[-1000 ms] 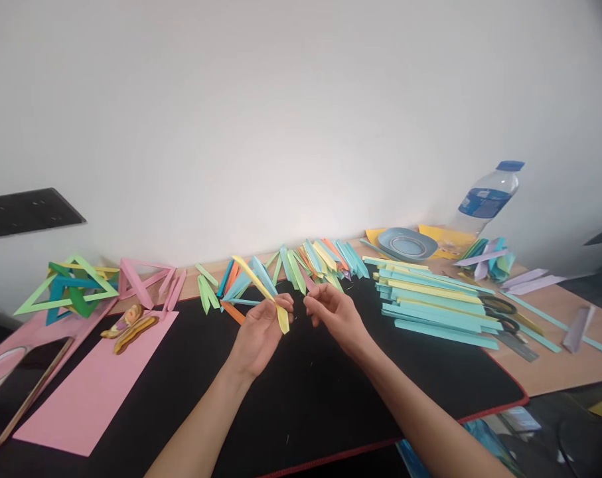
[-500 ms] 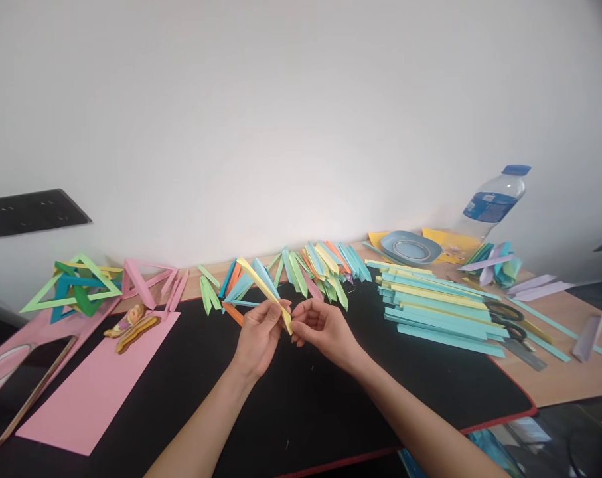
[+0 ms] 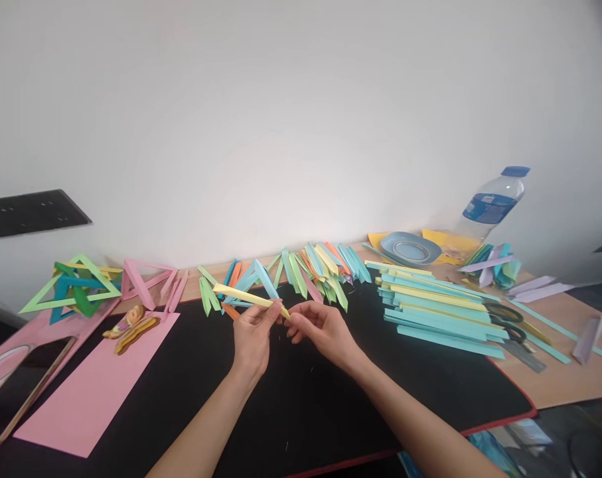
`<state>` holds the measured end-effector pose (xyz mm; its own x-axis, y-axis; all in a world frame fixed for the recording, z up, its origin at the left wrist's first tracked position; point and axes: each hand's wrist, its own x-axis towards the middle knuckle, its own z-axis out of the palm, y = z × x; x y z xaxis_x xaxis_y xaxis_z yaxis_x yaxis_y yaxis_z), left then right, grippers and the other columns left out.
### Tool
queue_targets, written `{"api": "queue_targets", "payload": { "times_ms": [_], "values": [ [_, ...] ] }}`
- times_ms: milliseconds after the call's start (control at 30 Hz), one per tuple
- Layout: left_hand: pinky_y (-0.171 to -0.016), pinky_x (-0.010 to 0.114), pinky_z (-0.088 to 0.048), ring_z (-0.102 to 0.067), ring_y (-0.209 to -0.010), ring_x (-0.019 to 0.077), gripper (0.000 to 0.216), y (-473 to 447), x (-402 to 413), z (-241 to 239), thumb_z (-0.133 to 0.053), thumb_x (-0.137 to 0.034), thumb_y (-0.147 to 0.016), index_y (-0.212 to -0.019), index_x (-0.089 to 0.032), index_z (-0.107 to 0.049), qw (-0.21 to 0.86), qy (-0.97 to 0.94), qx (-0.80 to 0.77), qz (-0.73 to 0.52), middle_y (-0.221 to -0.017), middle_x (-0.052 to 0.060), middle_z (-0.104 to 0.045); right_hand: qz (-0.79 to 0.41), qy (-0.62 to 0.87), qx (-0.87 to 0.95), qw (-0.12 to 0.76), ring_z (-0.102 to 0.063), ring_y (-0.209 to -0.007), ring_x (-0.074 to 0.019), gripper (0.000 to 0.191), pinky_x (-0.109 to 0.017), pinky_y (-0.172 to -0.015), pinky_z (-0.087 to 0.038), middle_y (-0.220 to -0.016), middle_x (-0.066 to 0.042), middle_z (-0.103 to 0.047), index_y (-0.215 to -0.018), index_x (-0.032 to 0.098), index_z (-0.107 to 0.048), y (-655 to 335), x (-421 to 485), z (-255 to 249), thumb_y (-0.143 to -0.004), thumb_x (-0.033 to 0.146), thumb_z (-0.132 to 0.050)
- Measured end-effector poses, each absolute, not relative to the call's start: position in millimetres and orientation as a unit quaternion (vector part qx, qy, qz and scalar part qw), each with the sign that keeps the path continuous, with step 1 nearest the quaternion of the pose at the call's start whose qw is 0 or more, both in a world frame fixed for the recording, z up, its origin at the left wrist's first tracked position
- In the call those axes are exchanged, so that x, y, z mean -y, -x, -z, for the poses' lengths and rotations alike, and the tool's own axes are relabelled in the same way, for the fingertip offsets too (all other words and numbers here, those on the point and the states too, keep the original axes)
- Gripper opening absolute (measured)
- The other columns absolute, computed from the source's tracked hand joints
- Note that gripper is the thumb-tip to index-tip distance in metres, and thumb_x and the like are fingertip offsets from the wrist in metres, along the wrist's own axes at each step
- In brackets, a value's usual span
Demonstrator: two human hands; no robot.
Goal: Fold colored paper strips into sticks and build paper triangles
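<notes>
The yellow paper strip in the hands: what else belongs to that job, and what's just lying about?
Likely part of the job:
yellow paper strip, held by left hand and right hand
flat turquoise and yellow paper strips
folded multicoloured paper pieces

Probably lying about:
clear plastic bottle
bluish oval dish
black rectangular phone

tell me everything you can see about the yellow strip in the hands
The yellow strip is narrow, pale and looks like paper, perhaps folded lengthwise. It is held up over the black mat, slanting so its free left end sits higher in the picture, in front of the light blue folded strips. The left hand pinches it near its right end; the right hand has its fingertips at that end, their grip unclear.
</notes>
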<state>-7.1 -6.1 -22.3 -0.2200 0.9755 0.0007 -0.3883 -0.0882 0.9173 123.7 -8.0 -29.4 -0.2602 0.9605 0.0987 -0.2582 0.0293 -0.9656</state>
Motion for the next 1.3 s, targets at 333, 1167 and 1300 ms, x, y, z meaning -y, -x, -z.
{"api": "queue_targets", "payload": {
  "times_ms": [333,1167,1300],
  "values": [
    [-0.060,0.023,-0.044,-0.055,-0.061,0.0107,0.024,5.8,7.2,23.9,-0.084,-0.026,-0.053,-0.070,-0.012,-0.073,0.589,-0.319,-0.398,-0.627,-0.065,0.003,-0.067,-0.576,0.376,0.513,0.514,-0.062,-0.055,-0.0120,0.035,-0.024,-0.050,-0.051,-0.067,-0.004,-0.067,-0.072,0.014,-0.057,-121.3,5.3,33.9,-0.073,0.047,-0.066],
    [-0.055,0.028,-0.052,-0.064,-0.061,0.0171,0.030,14.3,15.5,9.9,-0.054,-0.039,-0.086,-0.104,-0.017,-0.064,0.496,-0.553,-0.397,-0.540,-0.075,0.005,-0.066,-0.683,0.231,0.378,0.580,-0.053,-0.063,-0.0071,0.021,-0.018,-0.052,-0.044,-0.081,0.000,-0.063,-0.087,0.020,-0.067,-153.3,-2.2,20.3,-0.069,0.025,-0.077],
    [-0.042,0.028,-0.050,-0.062,-0.045,0.0176,0.046,15.9,17.1,1.1,-0.051,-0.053,-0.083,-0.081,-0.009,-0.065,0.675,-0.513,-0.342,-0.406,-0.063,0.009,-0.065,-0.672,0.247,0.470,0.516,-0.051,-0.060,-0.0068,0.020,-0.017,-0.047,-0.038,-0.076,0.000,-0.062,-0.085,0.018,-0.066,-155.2,1.1,17.1,-0.069,0.025,-0.076]
  ]
}}
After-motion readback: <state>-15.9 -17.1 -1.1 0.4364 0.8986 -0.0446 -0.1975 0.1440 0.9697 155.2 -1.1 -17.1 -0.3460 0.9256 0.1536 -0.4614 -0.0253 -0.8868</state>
